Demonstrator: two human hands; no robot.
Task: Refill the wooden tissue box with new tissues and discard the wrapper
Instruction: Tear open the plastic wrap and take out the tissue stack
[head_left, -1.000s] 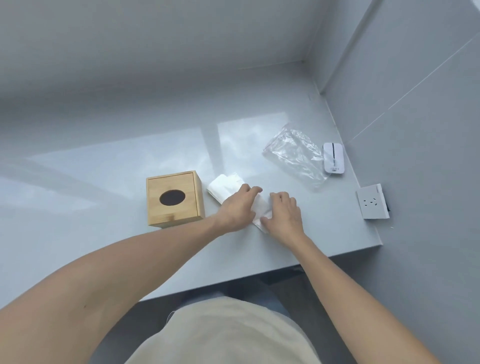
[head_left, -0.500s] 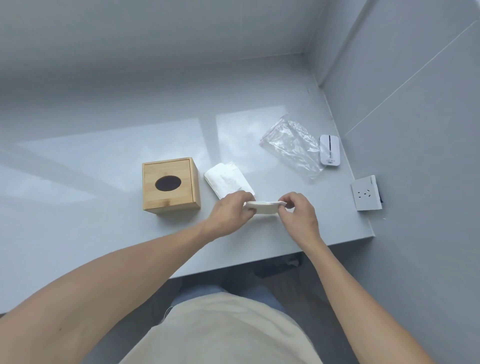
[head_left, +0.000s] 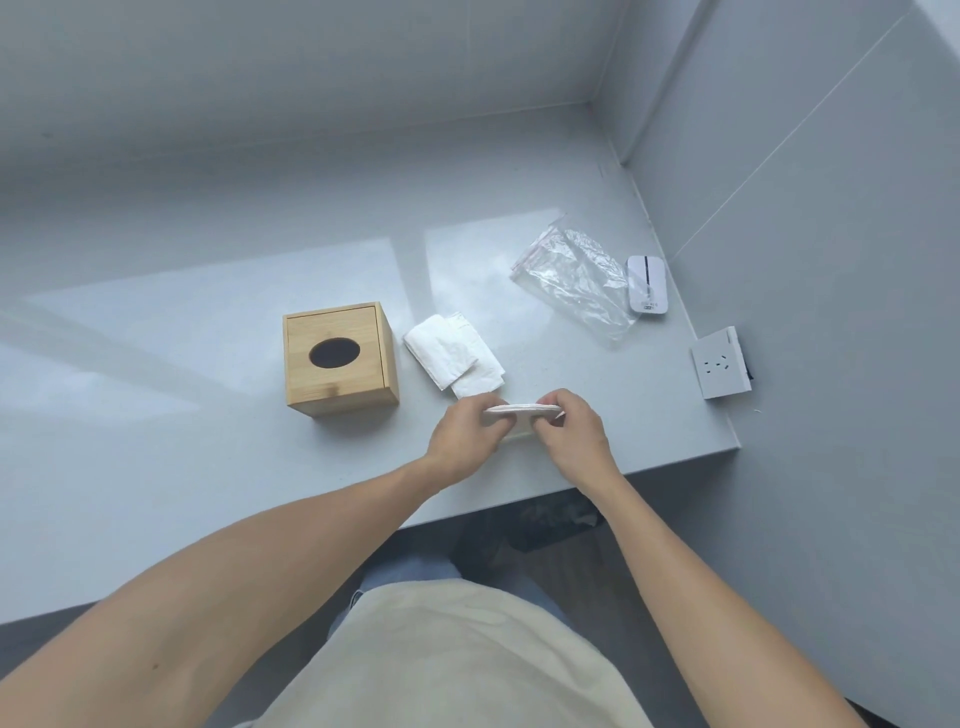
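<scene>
Holding a thin white folded tissue stack (head_left: 523, 410) between both hands, head view: our left hand (head_left: 467, 439) pinches its left end, our right hand (head_left: 569, 434) pinches its right end, fingers (head_left: 550, 400) curled closed on it, stack roughly level and lifted just above the glossy grey worktop (head_left: 208, 441).

Square wooden tissue box with dark oval slot on top (head_left: 340, 361) sits upright on the worktop, left of our hands, apart from them. Lid looks closed.

Loose pile of white tissues (head_left: 454, 356) lies flat just right of the box, between box and held stack; we can't tell whether it touches the box.

Crumpled clear plastic wrapper (head_left: 574, 283) lies further back right, well apart from the box. Small white oval device with a dark stripe (head_left: 645, 285) sits just beside the wrapper's right edge, near the wall.

White wall socket plate (head_left: 721, 362) stands at the worktop's right edge.

Beige garment (head_left: 441, 654) fills the bottom of frame.
</scene>
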